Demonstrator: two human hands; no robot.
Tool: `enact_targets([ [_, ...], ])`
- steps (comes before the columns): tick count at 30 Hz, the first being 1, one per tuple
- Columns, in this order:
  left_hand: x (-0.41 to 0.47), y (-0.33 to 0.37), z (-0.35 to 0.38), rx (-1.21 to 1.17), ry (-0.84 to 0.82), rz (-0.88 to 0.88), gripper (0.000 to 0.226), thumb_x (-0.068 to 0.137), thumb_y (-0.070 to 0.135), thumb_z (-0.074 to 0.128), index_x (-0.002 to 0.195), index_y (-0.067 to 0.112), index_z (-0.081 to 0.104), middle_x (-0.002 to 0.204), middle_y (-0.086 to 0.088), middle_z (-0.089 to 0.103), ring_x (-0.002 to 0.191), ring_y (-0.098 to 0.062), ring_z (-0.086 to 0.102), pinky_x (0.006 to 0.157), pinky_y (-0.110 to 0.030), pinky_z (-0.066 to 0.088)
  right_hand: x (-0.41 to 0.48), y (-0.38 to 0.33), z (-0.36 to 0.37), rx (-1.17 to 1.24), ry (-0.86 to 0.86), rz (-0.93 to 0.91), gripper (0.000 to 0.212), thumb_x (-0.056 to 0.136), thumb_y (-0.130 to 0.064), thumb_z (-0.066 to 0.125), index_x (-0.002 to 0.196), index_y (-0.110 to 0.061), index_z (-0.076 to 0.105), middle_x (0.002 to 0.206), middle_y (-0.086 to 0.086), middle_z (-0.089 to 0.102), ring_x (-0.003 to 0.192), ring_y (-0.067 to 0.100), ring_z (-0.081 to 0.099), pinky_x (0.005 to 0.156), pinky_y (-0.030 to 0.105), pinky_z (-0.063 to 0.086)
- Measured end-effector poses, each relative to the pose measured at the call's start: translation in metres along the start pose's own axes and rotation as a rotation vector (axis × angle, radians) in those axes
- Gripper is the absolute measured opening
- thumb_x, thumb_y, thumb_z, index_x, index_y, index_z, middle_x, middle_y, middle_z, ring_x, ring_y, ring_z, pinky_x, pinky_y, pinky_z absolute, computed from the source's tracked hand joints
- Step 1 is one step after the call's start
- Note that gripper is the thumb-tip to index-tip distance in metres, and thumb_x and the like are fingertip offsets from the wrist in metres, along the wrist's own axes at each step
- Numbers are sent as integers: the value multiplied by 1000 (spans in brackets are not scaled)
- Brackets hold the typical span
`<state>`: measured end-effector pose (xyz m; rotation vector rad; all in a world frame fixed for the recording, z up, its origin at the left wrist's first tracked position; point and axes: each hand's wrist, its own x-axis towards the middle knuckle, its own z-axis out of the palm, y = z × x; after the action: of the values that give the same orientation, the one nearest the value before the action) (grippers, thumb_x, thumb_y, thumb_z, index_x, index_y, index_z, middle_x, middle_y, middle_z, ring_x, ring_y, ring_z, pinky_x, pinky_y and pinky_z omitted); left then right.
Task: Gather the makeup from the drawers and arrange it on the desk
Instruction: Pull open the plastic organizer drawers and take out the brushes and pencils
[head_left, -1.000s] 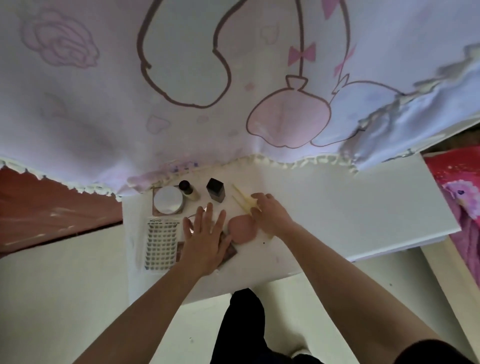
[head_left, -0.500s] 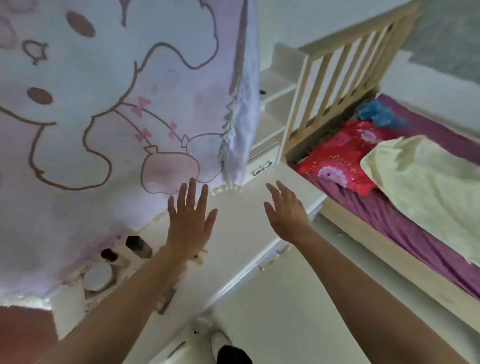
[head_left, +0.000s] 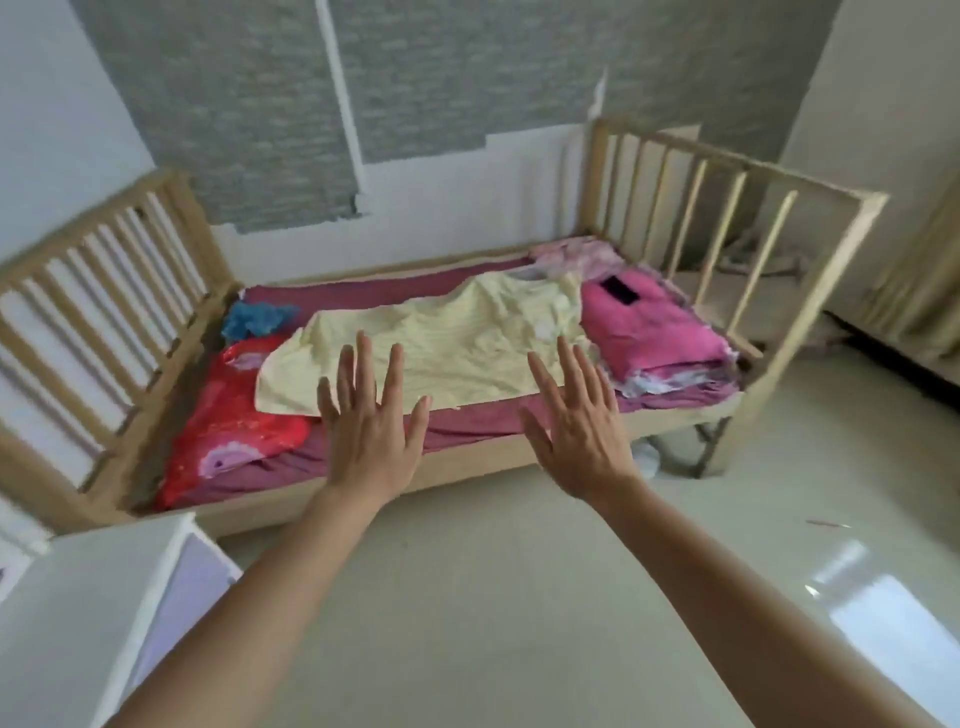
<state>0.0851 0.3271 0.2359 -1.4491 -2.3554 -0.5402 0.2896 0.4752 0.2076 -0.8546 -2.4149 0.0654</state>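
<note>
While both arms stretch forward over the floor (head_left: 493, 597), left hand (head_left: 371, 436) spread flat, gripping nothing | right hand (head_left: 576, 436) the same — fingers straight and apart | both hang in the air before the bed (head_left: 472, 465), yellow sheet (head_left: 457, 343) and pink blanket (head_left: 654, 332) on it | desk (head_left: 78, 613) corner at lower left | makeup: cannot tell where it lies

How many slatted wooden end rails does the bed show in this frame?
2. The left end rail stands beside the red pillow; the right end rail stands past the folded pink blanket. None looks hidden.
</note>
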Motion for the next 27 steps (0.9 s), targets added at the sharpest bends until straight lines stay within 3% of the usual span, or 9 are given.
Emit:
enact_targets([
  [4,34,151,68,-142,-142,245,70,97,56,27,157,20,18,165,-13,-2,149,-37,9,114,-61,20,-64,139,-51,-113,51,290,68,101,-50,41,158,-22,20,166,16,6,154,34,7,120,54,20],
  [8,57,290,135,-208,-229,564,72,96,56,28,157,19,17,165,-14,-1,150,-37,8,114,-62,20,-139,241,-95,-178,117,566,70,99,-51,45,158,-20,23,166,17,10,153,35,11,122,52,19],
  [13,86,496,189,-378,-217,810,71,97,55,24,157,20,15,165,-12,-3,152,-31,0,119,-59,9,-217,370,-166,-378,143,813,73,97,-52,46,157,-19,22,166,16,4,153,35,8,123,50,15],
  [15,91,578,201,-463,-207,903,70,96,53,28,156,17,22,165,-15,3,151,-34,7,117,-58,14,-240,416,-202,-443,177,931,73,97,-51,48,157,-18,23,166,16,4,153,35,9,122,51,15],
  [18,88,695,210,-540,-227,1082,69,97,51,33,154,14,27,163,-18,7,149,-38,14,113,-61,22,-279,471,-257,-547,207,1080,73,97,-50,47,157,-17,23,166,16,4,153,35,9,121,52,17],
  [23,47,865,210,-638,-275,1335,69,97,52,31,154,15,27,164,-17,7,149,-37,13,112,-64,23,-362,522,-330,-679,282,1348,74,95,-52,40,158,-17,21,166,17,6,152,37,13,120,49,15],
  [27,-12,972,212,-668,-324,1516,69,97,54,30,155,17,22,164,-15,3,150,-34,9,115,-62,21,-441,562,-363,-723,352,1517,74,96,-52,40,159,-20,17,166,14,1,153,33,7,121,48,12],
])
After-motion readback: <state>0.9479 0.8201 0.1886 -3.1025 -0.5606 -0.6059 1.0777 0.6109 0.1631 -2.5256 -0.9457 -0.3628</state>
